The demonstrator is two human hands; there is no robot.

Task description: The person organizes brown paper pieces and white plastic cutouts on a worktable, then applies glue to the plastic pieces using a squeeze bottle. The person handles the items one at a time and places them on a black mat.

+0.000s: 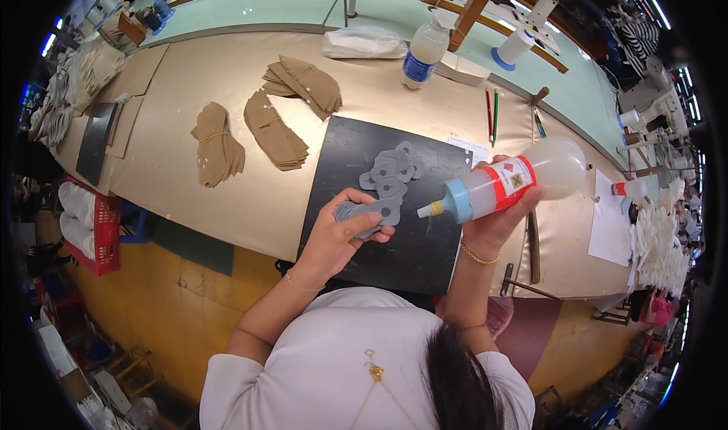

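Note:
My left hand [340, 231] is closed round a fanned stack of grey cut pieces [387, 211], each with a small hole, thumb on top. In my right hand [494, 227] is a translucent squeeze bottle [556, 166] with a red label and a light blue cap. The bottle lies tilted on its side, its yellow-and-white nozzle [431, 209] pointing left toward the stack without touching it. Under both hands is a black board [341, 161]. A loose heap of the same grey pieces [393, 163] rests on it, just beyond my left hand.
Bundles of brown cut pieces [274, 130] lie at the left on the tan table [182, 73]. Behind the board stand a clear plastic bottle [425, 54] and a white wrapped pack [364, 43]. Two pencils [493, 115] and a hammer [534, 240] lie rightward. A red basket [106, 233] is at far left.

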